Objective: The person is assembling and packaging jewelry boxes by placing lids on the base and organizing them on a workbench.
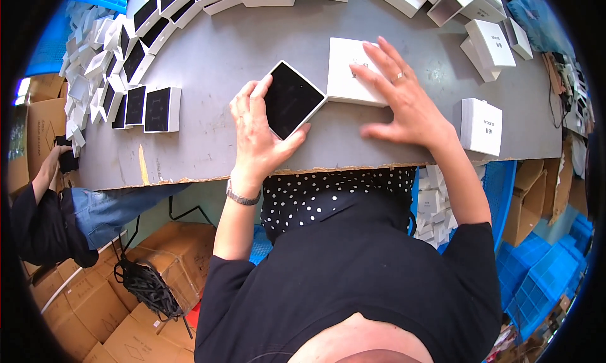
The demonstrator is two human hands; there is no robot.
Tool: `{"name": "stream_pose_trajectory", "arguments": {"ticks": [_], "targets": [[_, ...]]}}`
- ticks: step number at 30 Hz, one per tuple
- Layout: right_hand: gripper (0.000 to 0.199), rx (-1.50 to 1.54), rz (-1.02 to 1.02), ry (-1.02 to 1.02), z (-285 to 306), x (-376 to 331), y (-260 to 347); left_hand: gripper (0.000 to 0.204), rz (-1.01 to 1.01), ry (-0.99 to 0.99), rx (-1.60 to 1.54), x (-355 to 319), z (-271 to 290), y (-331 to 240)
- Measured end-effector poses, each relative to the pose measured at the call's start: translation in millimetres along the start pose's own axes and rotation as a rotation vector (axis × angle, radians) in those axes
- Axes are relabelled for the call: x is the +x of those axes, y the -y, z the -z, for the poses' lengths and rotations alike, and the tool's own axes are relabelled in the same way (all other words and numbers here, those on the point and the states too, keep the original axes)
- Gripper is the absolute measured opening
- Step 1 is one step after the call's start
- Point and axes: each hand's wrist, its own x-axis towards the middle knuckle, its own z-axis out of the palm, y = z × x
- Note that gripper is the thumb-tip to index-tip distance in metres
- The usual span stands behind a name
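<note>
My left hand [257, 129] grips a small white box tray with a black insert [293, 101], its fingers along the left edge and its thumb at the near corner. The tray is turned cornerwise, and its right corner meets the edge of a white box piece [344, 60], printed side up on the table. My right hand [404, 101] is spread over that piece's right part. Its fingers are apart and the thumb stands clear; whether the fingertips touch the surface I cannot tell.
White trays with black inserts [162, 109] line the grey table's left side, beside a heap of white box pieces [79, 88]. White printed boxes [481, 126] stand on the right. At far left is another person's hand [53, 158]. Cartons [173, 256] and blue crates [543, 281] fill the floor.
</note>
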Motion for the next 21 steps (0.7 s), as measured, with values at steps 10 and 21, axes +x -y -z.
{"name": "stream_pose_trajectory", "arguments": {"ticks": [10, 21], "targets": [[0.064, 0.207, 0.042, -0.084, -14.1, -2.4, 8.7, 0.129, 0.006, 0.025, -0.135, 0.5, 4.1, 3.3], [0.073, 0.22, 0.131, -0.093, -14.3, 0.0, -2.3, 0.127, -0.063, 0.131, -0.263, -4.1, -2.3, -9.3]]}}
